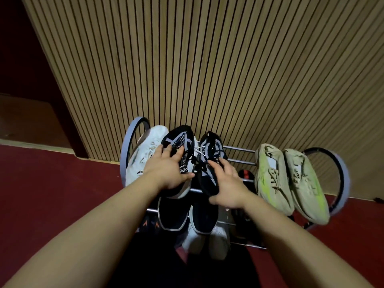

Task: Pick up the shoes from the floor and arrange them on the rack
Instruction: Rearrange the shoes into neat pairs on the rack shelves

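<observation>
1. A left hand (166,169) grips one black-and-grey shoe (180,154) and a right hand (225,183) grips its mate (209,161), both on the rack's (239,151) top tier, left of the cream pair (291,179).
2. Best practice: square both soles on the rails, toes far, beside the white shoe (145,154), before releasing.

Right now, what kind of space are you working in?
Probably an indoor entryway or hallway corner. A tiered metal shoe rack stands against a slatted wood wall on a dark red floor, and both hands are setting black-and-grey sneakers on its top tier.
</observation>
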Demonstrator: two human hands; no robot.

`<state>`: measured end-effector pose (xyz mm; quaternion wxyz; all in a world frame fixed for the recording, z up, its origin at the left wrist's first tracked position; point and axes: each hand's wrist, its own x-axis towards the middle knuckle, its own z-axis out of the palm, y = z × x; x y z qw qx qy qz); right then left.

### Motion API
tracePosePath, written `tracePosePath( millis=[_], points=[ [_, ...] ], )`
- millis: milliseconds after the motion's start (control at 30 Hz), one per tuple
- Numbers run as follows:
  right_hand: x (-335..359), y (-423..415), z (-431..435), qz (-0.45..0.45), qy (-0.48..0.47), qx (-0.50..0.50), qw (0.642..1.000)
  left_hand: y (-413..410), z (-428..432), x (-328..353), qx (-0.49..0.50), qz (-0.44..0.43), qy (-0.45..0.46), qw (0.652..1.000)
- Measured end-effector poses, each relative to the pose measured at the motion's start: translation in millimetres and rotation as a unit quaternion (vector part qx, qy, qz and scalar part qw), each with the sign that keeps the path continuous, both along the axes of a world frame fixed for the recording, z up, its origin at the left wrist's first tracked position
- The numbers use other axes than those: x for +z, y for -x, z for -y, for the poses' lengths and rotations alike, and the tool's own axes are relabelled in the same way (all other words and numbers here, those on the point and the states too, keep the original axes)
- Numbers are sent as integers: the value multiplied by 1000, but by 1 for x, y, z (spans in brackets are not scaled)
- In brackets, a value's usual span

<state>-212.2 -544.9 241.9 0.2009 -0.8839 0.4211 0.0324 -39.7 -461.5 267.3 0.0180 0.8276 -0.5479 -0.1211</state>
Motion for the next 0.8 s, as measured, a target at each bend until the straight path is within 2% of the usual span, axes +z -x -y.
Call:
tracePosePath(
  millis=[67, 133, 200, 367, 567, 667, 733, 800],
  points=[
    [-1, 10, 8, 10, -73, -19, 997, 1, 2, 1, 0, 0, -8, 1000],
    [-3, 13, 9, 2, -103, -48, 994, -1, 2, 1, 6, -13, -11, 1000],
    [-4, 5, 6, -28, -83, -74, 993, -1, 1, 1, 9, -19, -9, 1000],
    [-8, -15, 0, -18, -45, -182, 982, 1, -1, 0, 8, -10, 1, 1000],
    [31, 6, 25, -63, -11, -128, 990, 1, -1, 3, 8, -18, -6, 1000],
    [57, 32, 43, -131, -35, -73, 988, 1, -1, 2, 7, -15, -8, 1000],
    [58, 40, 52, -176, -45, -78, 980, 2, -1, 2, 8, -13, -7, 1000],
    [49, 39, 56, -171, -56, -107, 978, 3, -1, 2, 8, -11, -4, 1000]
  ],
)
